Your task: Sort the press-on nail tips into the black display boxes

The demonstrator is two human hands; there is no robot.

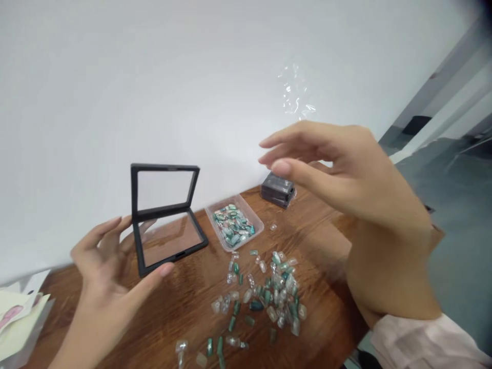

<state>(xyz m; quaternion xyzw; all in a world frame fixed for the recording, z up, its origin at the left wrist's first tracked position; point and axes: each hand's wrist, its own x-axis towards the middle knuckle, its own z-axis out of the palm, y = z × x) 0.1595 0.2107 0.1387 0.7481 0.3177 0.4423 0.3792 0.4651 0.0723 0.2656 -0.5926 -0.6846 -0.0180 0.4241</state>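
My left hand grips a black hinged display case by its left side, the thumb at its front edge and the fingers behind. The case stands unfolded, with clear film panes in both frames. Higher up on the right, my right hand is raised with curved fingers and the thumb apart from them, holding nothing I can see. A crinkled piece of clear plastic film shows just above it against the white wall. Loose green and clear press-on nails lie scattered on the wooden table below.
A clear plastic tub full of green press-on nails stands against the wall, right of the case. Behind my right hand is a stack of dark flat cases. Papers lie at the left edge. The table ends at the right.
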